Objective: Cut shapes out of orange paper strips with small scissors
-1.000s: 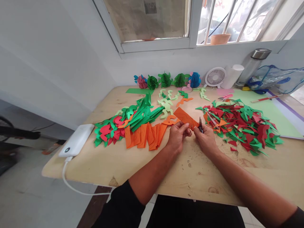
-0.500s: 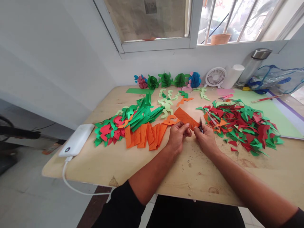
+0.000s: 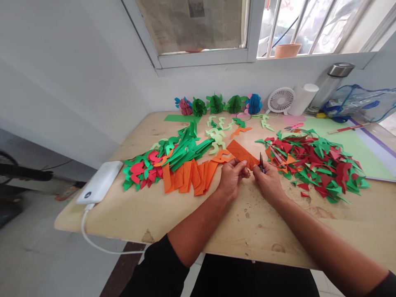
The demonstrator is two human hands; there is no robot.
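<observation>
My left hand [image 3: 232, 175] is closed, pinching the lower edge of an orange paper piece [image 3: 239, 152] with faint drawn lines on it. My right hand [image 3: 268, 179] is closed around a small pair of scissors [image 3: 261, 161]; their dark pointed blades stick up past the fingers, and the handles are hidden. The right fingertips also touch the paper's right corner. Left of my left hand lie several orange paper strips [image 3: 185, 176] in a row, an orange cut-out [image 3: 223, 156] and green folded strips [image 3: 192, 148].
Red and green paper scraps [image 3: 321, 163] are heaped on the right. Red and green cut-outs [image 3: 144, 171] lie on the left by a white power bank [image 3: 102, 181] with a cable. Honeycomb paper figures [image 3: 215, 104], a small fan [image 3: 281, 100] and a glass bottle [image 3: 324, 88] stand along the wall.
</observation>
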